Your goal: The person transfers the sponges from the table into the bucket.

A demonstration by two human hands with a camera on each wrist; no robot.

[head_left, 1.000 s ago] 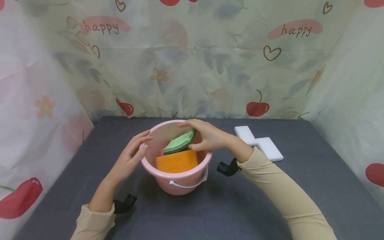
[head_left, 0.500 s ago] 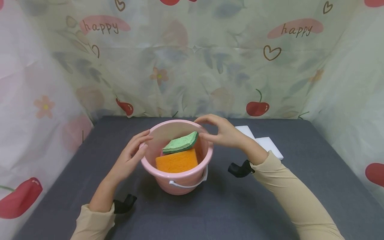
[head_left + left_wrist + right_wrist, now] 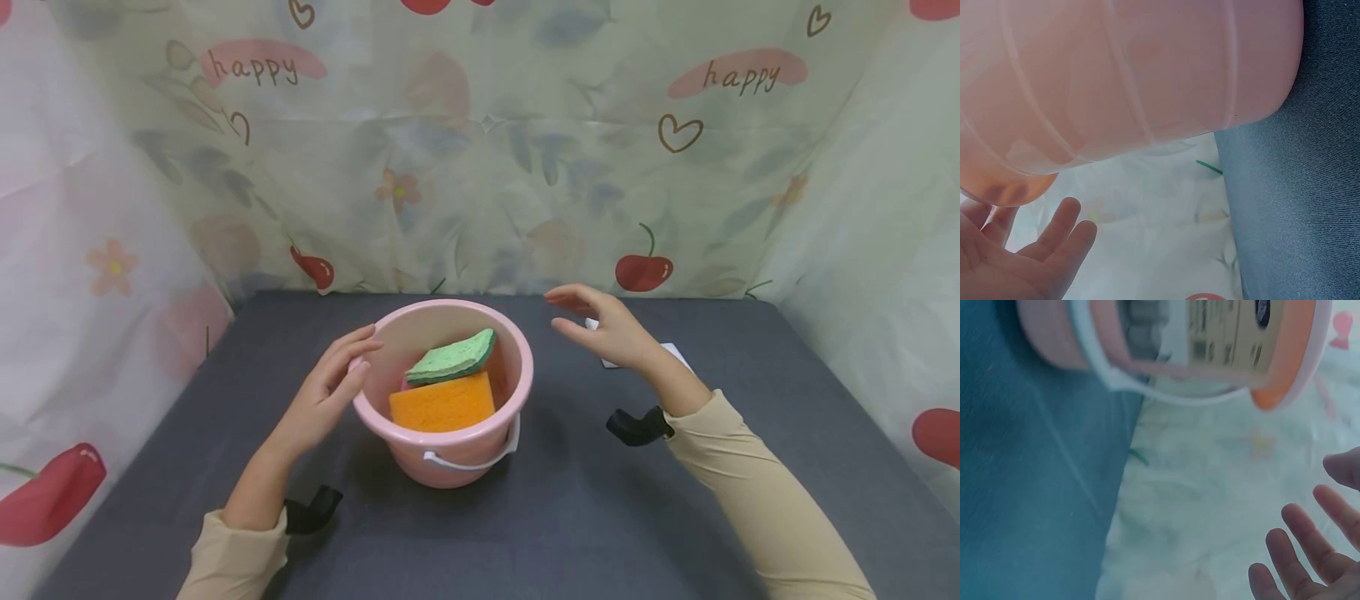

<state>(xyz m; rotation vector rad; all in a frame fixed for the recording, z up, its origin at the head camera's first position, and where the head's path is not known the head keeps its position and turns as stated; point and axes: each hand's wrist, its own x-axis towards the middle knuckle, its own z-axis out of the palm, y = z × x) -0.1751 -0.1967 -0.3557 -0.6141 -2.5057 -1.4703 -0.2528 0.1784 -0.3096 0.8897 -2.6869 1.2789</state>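
Observation:
A pink bucket (image 3: 447, 312) stands upright in the middle of the dark table, its white handle (image 3: 472, 467) hanging at the front. Inside lie a green sponge (image 3: 450, 357), tilted, and an orange sponge (image 3: 442, 403) in front of it; a bit of pink shows beneath the green one. My left hand (image 3: 324, 393) rests on the bucket's left rim with its fingers loosely extended; in the left wrist view two fingers stand free of the bucket. To the right of the bucket, my right hand (image 3: 607, 332) hovers with relaxed, spread fingers and holds nothing.
White rectangular blocks (image 3: 677, 353) lie behind my right hand, mostly hidden by it and the forearm. The dark table (image 3: 525, 542) is enclosed at the back and sides by printed cloth (image 3: 487, 208).
My right hand has let go of the green sponge, come out of the bucket and moved right. The sponge lies in the bucket. The left hand has not moved.

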